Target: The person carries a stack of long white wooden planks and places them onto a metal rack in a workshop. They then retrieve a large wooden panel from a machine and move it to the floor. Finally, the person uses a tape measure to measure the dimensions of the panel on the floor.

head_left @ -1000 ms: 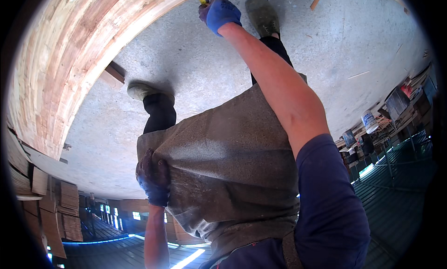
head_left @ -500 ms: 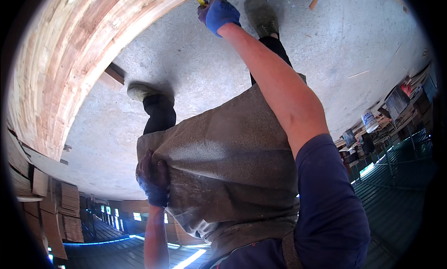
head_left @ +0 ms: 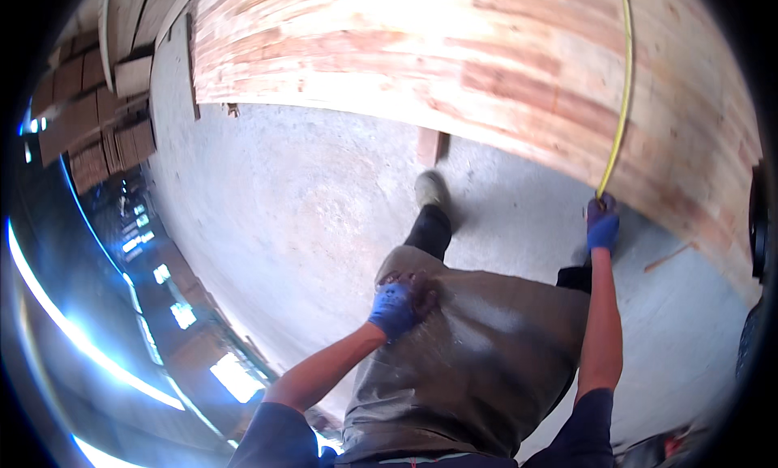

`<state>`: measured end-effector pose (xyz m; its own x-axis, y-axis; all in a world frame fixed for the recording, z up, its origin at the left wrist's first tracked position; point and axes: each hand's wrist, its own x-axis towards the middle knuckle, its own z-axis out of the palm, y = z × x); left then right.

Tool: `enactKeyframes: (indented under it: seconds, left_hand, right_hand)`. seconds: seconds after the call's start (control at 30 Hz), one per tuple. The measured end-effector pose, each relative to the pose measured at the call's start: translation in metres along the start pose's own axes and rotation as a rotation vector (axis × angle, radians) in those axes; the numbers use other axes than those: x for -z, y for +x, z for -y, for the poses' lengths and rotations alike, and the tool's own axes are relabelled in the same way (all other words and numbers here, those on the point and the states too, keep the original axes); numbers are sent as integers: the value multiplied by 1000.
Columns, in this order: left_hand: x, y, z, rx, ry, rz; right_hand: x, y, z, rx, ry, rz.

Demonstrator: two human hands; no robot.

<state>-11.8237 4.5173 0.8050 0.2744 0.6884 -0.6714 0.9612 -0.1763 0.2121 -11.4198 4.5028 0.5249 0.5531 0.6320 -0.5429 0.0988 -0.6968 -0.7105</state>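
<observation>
Single head cam, fisheye, looks steeply down past apron [head_left: 478, 363] at floor [head_left: 308, 217]; close on forearms.

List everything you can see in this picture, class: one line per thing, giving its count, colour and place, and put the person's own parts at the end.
wooden board stack: one, pale tan with reddish streaks, across the top of the picture.
tape measure: one, yellow, stretched over the board stack down to the right hand.
concrete floor: one, grey, below the stack.
wood block: one, reddish brown, on the floor under the stack's edge.
wood sliver: one, tan, on the floor at the right.
stacked timber: several piles, brown, upper left.
apron: one, grey-brown, over the person's front.
shoe: one showing, pale grey, on the floor.
left hand: blue glove, resting on the apron.
right hand: blue glove, grip closed on the tape's end.
</observation>
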Motion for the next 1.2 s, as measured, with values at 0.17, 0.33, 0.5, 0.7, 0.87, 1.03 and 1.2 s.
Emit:
enactKeyframes:
  seconds: [0.17, 0.33, 0.5, 0.7, 0.87, 1.03, 1.2]
  left_hand:
    - [0, -33, 40, 207, -181, -23]
    - [13, -62, 133, 247, -544, -285]
    - [60, -150, 264, 418, -723, -422]
    - [93, -239, 438, 784, -996, -391]
    - [154, -285, 603, 681, -1146, -346]
    - [150, -335, 766, 868, -1156, -673]
    - [79, -418, 820, 1105, -1841, -238]
  right_hand:
    - [-15, -29, 100, -17, -240, 95]
    - [-36, -79, 156, 161, -320, 128]
    - [-105, -156, 294, 301, -512, 185]
    - [-293, -283, 472, 367, -391, 330]
    - [-464, -308, 539, 616, -686, 295]
    - [-652, -344, 621, 669, -636, 326]
    - [-822, -392, 704, 546, -749, 234]
